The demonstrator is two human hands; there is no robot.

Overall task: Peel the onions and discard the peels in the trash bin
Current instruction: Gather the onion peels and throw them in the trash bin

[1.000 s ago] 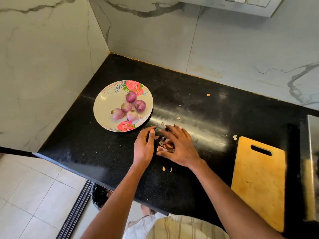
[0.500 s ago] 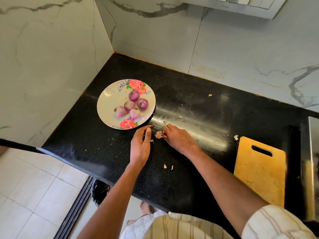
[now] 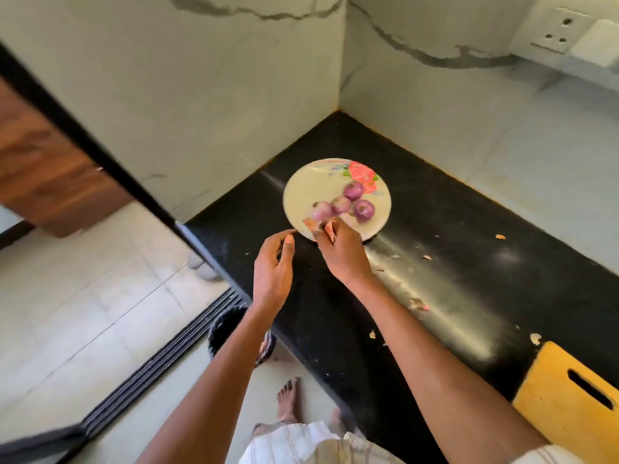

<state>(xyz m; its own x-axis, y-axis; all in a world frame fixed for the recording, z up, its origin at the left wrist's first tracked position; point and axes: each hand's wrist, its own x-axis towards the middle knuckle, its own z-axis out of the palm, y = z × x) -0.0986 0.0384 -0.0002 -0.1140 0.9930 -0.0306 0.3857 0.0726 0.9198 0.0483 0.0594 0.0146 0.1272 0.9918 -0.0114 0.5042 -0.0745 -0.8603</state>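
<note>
At the far left stands a brown wooden panel (image 3: 43,169) with a dark edge, above a pale tiled floor (image 3: 83,313). A dark ridged mat (image 3: 160,360) runs across the floor at about 7 o'clock from the plate. Just right of it, partly under the worktop edge and behind the left forearm, sits a dark round trash bin (image 3: 222,328), well below the hands.

The left hand (image 3: 273,266) hovers over the near edge of the black worktop (image 3: 469,229), fingers loosely curled and relaxed, holding nothing. Just to its right, at its 2 o'clock, the right hand (image 3: 345,254) pinches a small bunch of onion peels (image 3: 318,226) between thumb and fingertips, in front of the plate's near rim.

The floral plate (image 3: 301,192) lies near the worktop's corner, at 12 o'clock from the right hand. On it rest the peeled purple onions (image 3: 353,190): one toward the red flower, two side by side in the middle, one at their right; another is partly hidden by the right hand's fingers.

Loose peel scraps (image 3: 417,303) lie scattered on the worktop at 3 to 5 o'clock from the right hand. At the far right, around 4 o'clock, a yellow cutting board (image 3: 552,406) with a handle slot lies at the picture's edge. A wall socket (image 3: 556,31) sits high on the marble wall at 1 o'clock.
</note>
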